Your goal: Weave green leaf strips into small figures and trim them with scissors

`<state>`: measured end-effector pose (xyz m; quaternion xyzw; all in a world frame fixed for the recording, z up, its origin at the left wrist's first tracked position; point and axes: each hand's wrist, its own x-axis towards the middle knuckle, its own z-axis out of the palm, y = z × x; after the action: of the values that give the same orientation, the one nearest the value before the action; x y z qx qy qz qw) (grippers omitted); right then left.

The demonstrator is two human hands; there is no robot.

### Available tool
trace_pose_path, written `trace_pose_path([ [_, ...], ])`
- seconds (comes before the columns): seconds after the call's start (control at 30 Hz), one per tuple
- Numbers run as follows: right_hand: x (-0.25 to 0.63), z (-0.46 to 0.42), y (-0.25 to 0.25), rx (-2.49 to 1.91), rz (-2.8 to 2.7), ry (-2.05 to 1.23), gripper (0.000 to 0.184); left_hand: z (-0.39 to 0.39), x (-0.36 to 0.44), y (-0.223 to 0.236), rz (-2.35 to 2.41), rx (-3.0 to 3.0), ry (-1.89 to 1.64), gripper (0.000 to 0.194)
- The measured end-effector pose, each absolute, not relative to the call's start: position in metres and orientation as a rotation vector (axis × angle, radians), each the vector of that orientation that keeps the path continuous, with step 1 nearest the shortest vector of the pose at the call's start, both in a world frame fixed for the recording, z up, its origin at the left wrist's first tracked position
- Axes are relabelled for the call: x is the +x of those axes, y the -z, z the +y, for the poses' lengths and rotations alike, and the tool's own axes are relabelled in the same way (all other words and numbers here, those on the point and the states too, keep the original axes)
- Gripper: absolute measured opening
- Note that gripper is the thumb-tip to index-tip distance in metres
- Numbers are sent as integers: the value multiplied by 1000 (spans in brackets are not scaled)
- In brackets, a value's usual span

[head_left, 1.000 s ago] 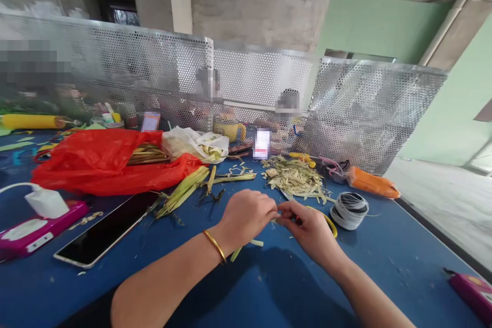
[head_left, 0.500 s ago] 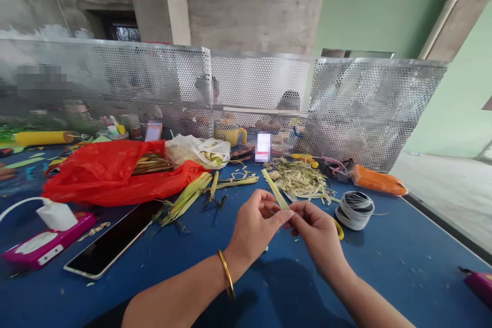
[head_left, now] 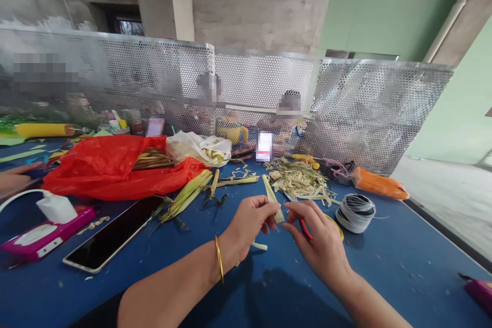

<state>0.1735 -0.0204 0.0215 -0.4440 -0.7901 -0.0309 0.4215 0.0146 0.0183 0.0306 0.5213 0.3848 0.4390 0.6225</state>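
Observation:
My left hand (head_left: 257, 216), with a gold bangle at the wrist, pinches a pale green husk-like strip (head_left: 270, 192) that points up and away. The strip's lower end sticks out past the left thumb. Just to the right is my right hand (head_left: 317, 230), its thumb and fingertips apart with nothing seen between them. Behind it, partly hidden, lies a tool with a red and yellow handle (head_left: 305, 228), which looks like scissors. A short pale piece (head_left: 260, 246) shows on the table by my left hand. Beyond both hands sits a heap of shredded strips (head_left: 302, 180).
A roll of grey-white cord (head_left: 355, 213) lies right of my hands. Leftward are husk leaves (head_left: 188, 196), a red plastic bag (head_left: 103, 164), a phone (head_left: 115, 236) and a purple power strip (head_left: 46, 238). Perforated metal screens (head_left: 265, 77) stand behind. Another person's hand (head_left: 17, 177) is at far left.
My right fingers have come off the strip and spread apart, showing the red handle behind. My left hand keeps the strip. Another person's hand has come further in at the left.

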Motion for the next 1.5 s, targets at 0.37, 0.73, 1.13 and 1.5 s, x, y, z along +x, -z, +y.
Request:
trace_pose_path([
  [0.37, 175, -21, -30, -923, -2123, 488, 19, 17, 15, -28, 856, 1167, -945, 25],
  [0.73, 167, -18, -21, -1185, -1917, 1, 17, 12, 16, -25, 980, 1227, -1024, 20],
  [1.13, 163, -16, -14, -1307, -1794, -187, 16, 10, 14, -19, 1089, 1405, -1052, 26],
  [1.5, 164, -13, -12, -1285, -1570, -538, 11, 12, 13, -16, 1072, 1521, -1028, 17],
])
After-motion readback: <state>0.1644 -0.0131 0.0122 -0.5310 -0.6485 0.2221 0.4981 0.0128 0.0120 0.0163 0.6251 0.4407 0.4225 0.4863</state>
